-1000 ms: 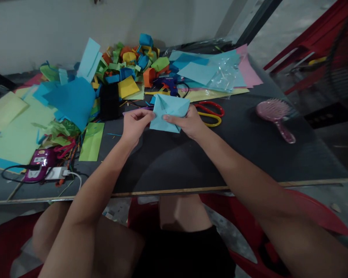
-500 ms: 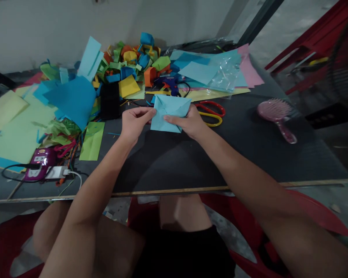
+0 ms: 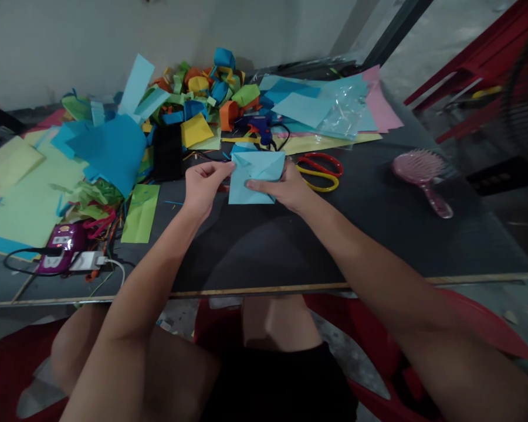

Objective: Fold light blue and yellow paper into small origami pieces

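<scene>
Two bare hands share a square of folded light-blue paper (image 3: 257, 167) over the middle of a dark-grey counter (image 3: 255, 258); from where I stand, I cannot tell whether its lower edge touches the surface. The left hand (image 3: 202, 186) has its grip pinching the paper's left edge near the upper corner, a light hold that seems meant to steady the edge without creasing it. The right hand (image 3: 290, 186) clamps the opposite side, its thumb laid across the front and its fingers largely hidden behind, apparently to keep the folded layers flat. Red-and-yellow-handled scissors (image 3: 317, 174) lie just beside the right hand, presumably for easy reach. Behind the paper rests a dark-blue glue gun (image 3: 259, 124), near a heap of multicoloured folded paper pieces (image 3: 198, 85) set toward the wall (image 3: 255, 29), perhaps to leave working room in front.
</scene>
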The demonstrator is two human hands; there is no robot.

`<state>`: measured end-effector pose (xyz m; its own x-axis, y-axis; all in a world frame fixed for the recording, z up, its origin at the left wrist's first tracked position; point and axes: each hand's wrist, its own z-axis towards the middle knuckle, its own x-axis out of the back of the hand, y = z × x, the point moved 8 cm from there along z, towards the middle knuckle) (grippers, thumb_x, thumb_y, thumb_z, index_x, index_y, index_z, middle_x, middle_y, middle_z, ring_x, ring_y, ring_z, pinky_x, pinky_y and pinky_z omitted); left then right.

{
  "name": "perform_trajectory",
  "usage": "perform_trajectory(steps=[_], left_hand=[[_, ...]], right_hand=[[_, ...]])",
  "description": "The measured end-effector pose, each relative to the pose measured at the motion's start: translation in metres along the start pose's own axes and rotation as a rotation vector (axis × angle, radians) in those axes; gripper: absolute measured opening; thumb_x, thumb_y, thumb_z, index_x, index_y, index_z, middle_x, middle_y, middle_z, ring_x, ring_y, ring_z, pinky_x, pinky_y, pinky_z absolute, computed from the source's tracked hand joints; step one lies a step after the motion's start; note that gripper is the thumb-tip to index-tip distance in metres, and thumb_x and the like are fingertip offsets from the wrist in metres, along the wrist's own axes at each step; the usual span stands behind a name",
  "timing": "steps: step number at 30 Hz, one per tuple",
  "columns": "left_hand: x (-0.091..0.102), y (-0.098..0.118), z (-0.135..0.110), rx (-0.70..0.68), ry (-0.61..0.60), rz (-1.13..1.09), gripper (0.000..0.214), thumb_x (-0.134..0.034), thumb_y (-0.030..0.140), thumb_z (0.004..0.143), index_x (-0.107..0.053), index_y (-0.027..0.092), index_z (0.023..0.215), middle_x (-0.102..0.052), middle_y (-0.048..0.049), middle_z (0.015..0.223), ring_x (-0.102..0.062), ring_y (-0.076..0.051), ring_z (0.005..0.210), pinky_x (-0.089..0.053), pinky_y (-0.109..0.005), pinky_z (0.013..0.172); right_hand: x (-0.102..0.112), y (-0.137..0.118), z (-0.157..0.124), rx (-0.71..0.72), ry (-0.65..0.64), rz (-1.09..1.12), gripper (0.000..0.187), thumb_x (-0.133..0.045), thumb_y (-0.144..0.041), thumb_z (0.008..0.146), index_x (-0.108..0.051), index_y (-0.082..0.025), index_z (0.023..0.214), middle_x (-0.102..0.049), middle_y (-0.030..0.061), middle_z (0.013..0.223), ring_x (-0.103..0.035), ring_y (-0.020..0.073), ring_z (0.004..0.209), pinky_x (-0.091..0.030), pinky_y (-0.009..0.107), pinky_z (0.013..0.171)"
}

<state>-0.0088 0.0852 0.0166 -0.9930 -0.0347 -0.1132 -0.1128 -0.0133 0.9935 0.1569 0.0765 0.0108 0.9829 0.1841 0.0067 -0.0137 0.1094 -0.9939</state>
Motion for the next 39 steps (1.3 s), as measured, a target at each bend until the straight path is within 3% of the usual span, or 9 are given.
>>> perform_trajectory(steps=[7, 14, 28, 34, 39], left_hand=[[0.0013, 0.0045, -0.0004, -0.016, 0.010, -0.003, 0.014, -0.078, 0.029, 0.067, -0.070, 0.017, 0.066, -0.066, 0.0010, 0.065, -0.058, -0.008, 0.057, -0.050, -0.020, 0.052], [0.0047, 0.0077, 0.0008, -0.058, 0.028, 0.026, 0.008, -0.076, 0.022, 0.067, -0.072, 0.016, 0.071, -0.068, 0.0007, 0.066, -0.059, -0.008, 0.056, -0.051, -0.020, 0.055], [0.0056, 0.0087, 0.0001, -0.100, 0.053, 0.014, 0.010, -0.075, 0.027, 0.072, -0.069, 0.020, 0.069, -0.062, 0.0022, 0.061, -0.057, -0.008, 0.055, -0.050, -0.019, 0.053], [0.0038, 0.0036, 0.0036, -0.045, -0.004, -0.033, 0.012, -0.077, 0.029, 0.071, -0.071, 0.019, 0.071, -0.066, 0.0010, 0.067, -0.060, -0.009, 0.059, -0.051, -0.020, 0.054], [0.0061, 0.0014, 0.0058, -0.034, 0.018, -0.019, 0.013, -0.078, 0.030, 0.069, -0.072, 0.019, 0.072, -0.068, -0.0002, 0.070, -0.062, -0.010, 0.063, -0.052, -0.021, 0.055]], right_hand=[[-0.0023, 0.0042, 0.0004, -0.007, -0.034, 0.000, 0.060, -0.089, -0.050, 0.056, -0.071, -0.022, 0.106, -0.075, 0.0068, 0.115, -0.068, 0.0334, 0.112, -0.054, 0.056, 0.102], [-0.0018, 0.0018, 0.0002, 0.010, -0.041, -0.073, 0.052, -0.089, -0.050, 0.057, -0.073, -0.020, 0.097, -0.076, 0.0089, 0.105, -0.069, 0.0355, 0.105, -0.054, 0.060, 0.099], [-0.0026, 0.0048, 0.0017, 0.002, -0.050, -0.095, 0.054, -0.089, -0.056, 0.053, -0.073, -0.022, 0.093, -0.077, 0.0065, 0.099, -0.071, 0.0336, 0.099, -0.056, 0.056, 0.097], [-0.0034, 0.0055, 0.0015, 0.009, -0.063, -0.058, 0.057, -0.089, -0.051, 0.055, -0.072, -0.021, 0.100, -0.076, 0.0074, 0.108, -0.069, 0.0341, 0.106, -0.053, 0.057, 0.101], [-0.0034, 0.0091, 0.0019, -0.008, -0.064, -0.035, 0.054, -0.090, -0.047, 0.056, -0.072, -0.021, 0.100, -0.076, 0.0075, 0.109, -0.069, 0.0333, 0.108, -0.054, 0.055, 0.102]])
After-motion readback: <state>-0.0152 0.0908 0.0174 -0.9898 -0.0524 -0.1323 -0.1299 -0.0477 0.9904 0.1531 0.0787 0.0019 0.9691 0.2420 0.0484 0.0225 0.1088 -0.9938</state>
